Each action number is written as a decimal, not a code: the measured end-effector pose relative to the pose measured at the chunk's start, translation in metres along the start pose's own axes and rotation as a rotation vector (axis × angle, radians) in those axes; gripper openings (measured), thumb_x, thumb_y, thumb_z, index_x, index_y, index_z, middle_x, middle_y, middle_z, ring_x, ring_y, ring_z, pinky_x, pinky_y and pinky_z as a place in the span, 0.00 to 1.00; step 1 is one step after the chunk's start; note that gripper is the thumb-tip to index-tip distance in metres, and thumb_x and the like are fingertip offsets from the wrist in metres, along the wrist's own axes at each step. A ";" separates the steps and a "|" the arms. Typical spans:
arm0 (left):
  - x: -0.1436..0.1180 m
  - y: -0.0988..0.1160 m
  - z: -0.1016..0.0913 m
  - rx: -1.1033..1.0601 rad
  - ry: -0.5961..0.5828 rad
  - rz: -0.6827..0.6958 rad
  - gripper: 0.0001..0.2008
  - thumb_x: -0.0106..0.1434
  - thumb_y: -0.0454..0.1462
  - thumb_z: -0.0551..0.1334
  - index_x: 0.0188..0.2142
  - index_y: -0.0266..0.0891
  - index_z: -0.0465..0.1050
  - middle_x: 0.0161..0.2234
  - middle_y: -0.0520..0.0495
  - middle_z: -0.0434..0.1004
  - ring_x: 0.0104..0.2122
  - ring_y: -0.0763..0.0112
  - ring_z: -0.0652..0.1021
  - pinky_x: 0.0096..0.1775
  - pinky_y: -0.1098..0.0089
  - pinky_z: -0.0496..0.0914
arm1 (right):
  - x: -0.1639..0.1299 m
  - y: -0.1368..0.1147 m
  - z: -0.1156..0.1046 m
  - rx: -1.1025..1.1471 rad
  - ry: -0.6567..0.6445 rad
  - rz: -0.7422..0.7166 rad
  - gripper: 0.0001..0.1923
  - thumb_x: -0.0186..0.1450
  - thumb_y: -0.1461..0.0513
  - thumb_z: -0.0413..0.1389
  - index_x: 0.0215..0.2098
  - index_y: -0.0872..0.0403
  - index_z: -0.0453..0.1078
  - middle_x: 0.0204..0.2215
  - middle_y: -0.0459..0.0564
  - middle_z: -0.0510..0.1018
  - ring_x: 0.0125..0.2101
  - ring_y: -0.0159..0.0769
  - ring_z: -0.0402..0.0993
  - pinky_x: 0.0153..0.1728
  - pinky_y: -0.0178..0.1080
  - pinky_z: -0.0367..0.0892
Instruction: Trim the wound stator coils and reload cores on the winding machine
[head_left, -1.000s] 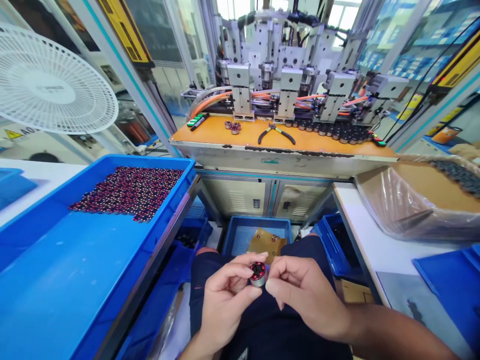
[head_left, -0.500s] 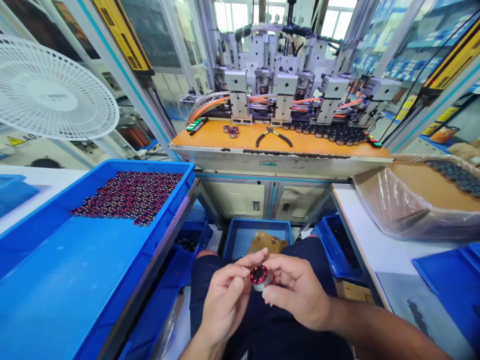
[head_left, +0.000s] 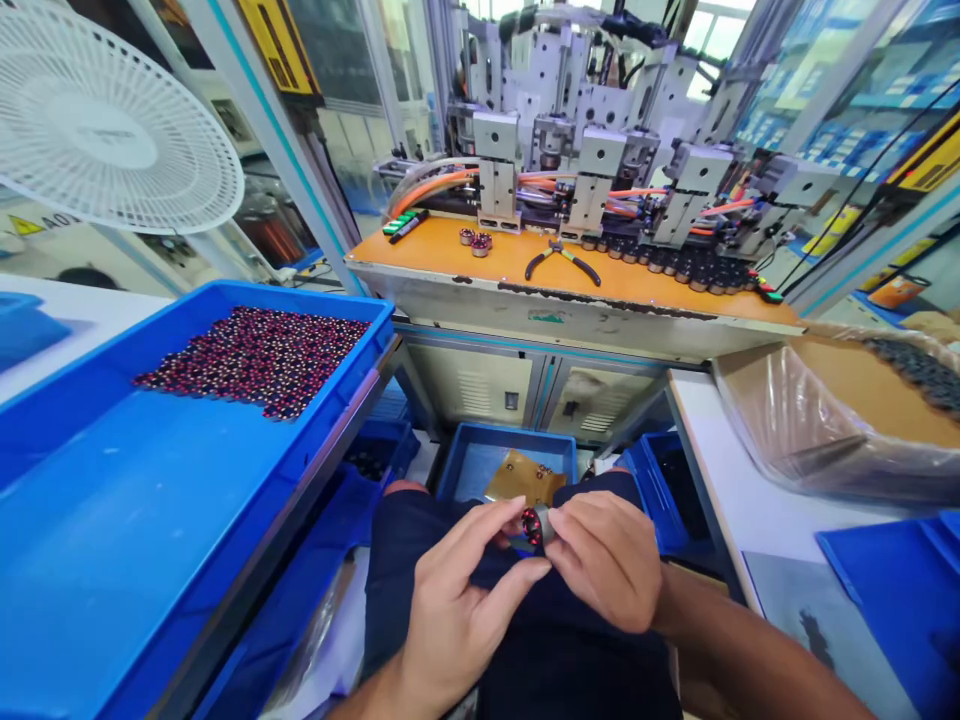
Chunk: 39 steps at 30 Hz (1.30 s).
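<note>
The part [head_left: 543, 525] is sitting between the two hands, above the lap, its red-and-black face turning left. The right hand [head_left: 611, 560] is gripping its grey side with bent fingers; the left hand [head_left: 465, 590] is spreading thumb and forefinger close around the face, though whether it is gripping too, I cannot tell. Just beyond, a bin [head_left: 480, 455] is holding a brown sheet [head_left: 510, 478]. At left, a tray [head_left: 150, 510] is carrying many red-and-black pieces [head_left: 262, 355]. On the far orange table [head_left: 517, 270], pliers [head_left: 559, 249] are lying left of dark pieces [head_left: 690, 268], with a machine [head_left: 600, 150] standing behind.
</note>
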<state>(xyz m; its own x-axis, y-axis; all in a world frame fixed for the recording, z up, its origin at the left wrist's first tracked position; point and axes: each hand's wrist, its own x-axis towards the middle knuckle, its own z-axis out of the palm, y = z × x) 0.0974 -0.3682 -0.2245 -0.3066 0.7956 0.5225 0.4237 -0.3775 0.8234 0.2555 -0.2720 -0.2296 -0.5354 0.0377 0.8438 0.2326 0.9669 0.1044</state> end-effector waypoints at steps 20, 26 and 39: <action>0.004 -0.007 -0.001 -0.154 -0.164 -0.140 0.16 0.57 0.28 0.69 0.44 0.46 0.81 0.43 0.46 0.84 0.38 0.68 0.83 0.37 0.74 0.78 | 0.011 -0.012 -0.012 0.570 -0.076 0.515 0.04 0.67 0.68 0.56 0.36 0.57 0.73 0.27 0.49 0.77 0.28 0.30 0.73 0.29 0.33 0.70; 0.004 -0.005 0.001 -0.345 -0.171 -0.283 0.12 0.58 0.29 0.68 0.41 0.45 0.81 0.43 0.44 0.83 0.40 0.66 0.83 0.36 0.74 0.79 | 0.010 -0.012 -0.015 0.623 -0.071 0.565 0.04 0.67 0.68 0.57 0.34 0.58 0.73 0.26 0.49 0.76 0.27 0.29 0.74 0.29 0.32 0.70; 0.022 -0.001 -0.020 0.149 -0.297 0.173 0.14 0.61 0.28 0.64 0.46 0.40 0.75 0.45 0.43 0.82 0.44 0.67 0.82 0.47 0.71 0.76 | 0.048 0.023 -0.060 0.065 -0.229 -0.256 0.12 0.70 0.65 0.51 0.45 0.61 0.75 0.33 0.53 0.78 0.31 0.35 0.73 0.31 0.39 0.71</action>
<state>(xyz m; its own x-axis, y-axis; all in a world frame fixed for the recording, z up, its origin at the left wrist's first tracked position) 0.0734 -0.3592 -0.2094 0.0314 0.8372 0.5459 0.5733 -0.4625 0.6763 0.2842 -0.2630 -0.1554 -0.7397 -0.1600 0.6536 0.0188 0.9660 0.2577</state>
